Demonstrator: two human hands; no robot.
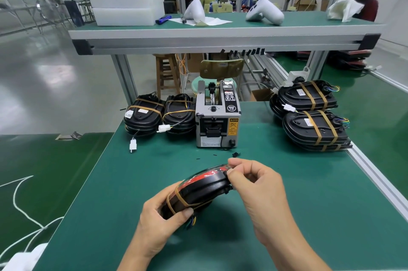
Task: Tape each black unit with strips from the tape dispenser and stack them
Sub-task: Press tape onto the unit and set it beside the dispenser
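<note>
Above the near part of the green desk [287,215], the left hand [159,222] grips a black, rubber-banded oval unit [203,191] tilted on edge. The right hand's [260,186] fingers [234,165] pinch its far rim, seemingly pressing a tape strip. Weak pressure there risks the strip lifting or wrinkling.

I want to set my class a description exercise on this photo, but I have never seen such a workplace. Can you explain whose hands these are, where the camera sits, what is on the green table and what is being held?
The one picture comes from a camera worn on a person's head, looking down at their own hands. The left hand grips a black unit wrapped in tan bands, while the right hand pinches its far edge. On the green table stands a grey tape dispenser, a machine that feeds out cut strips. Left of it sit two piles of black units; right of it are taller stacks.
</note>
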